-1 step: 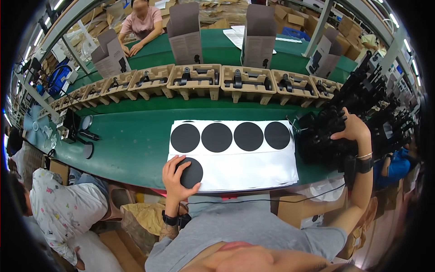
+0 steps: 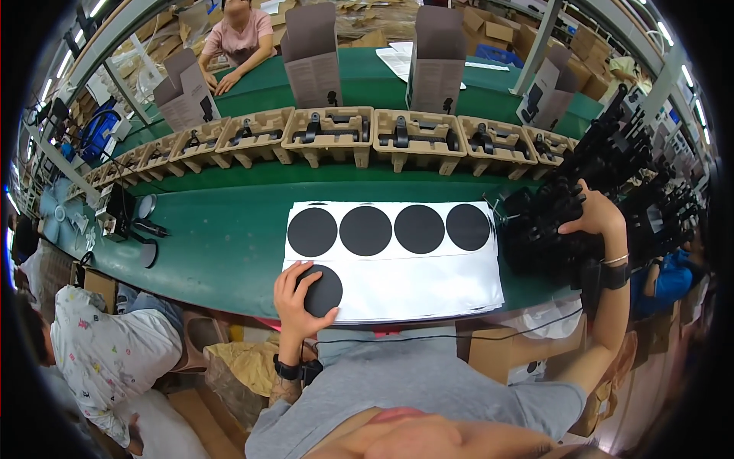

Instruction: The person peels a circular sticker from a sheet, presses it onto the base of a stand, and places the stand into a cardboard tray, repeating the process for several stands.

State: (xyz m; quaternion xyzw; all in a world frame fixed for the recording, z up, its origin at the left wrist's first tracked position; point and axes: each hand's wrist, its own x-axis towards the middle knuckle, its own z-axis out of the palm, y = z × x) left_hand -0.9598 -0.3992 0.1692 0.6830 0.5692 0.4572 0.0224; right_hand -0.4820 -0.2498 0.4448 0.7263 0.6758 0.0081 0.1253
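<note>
Nothing had visibly shifted, so work stood unadvanced: left hand lay spread on the black disc at the white sheet's eight o'clock; right hand, grip unclear, met black parts toward three.

Black discs lie flat on a white sheet — four above, one lower left — beside heaped black parts.

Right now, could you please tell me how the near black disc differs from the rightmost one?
The near disc is partly covered by the left hand; the rightmost disc is uncovered. The near disc sits alone; the rightmost disc ends the far row of four. Both are round, black and on white sheeting.
</note>
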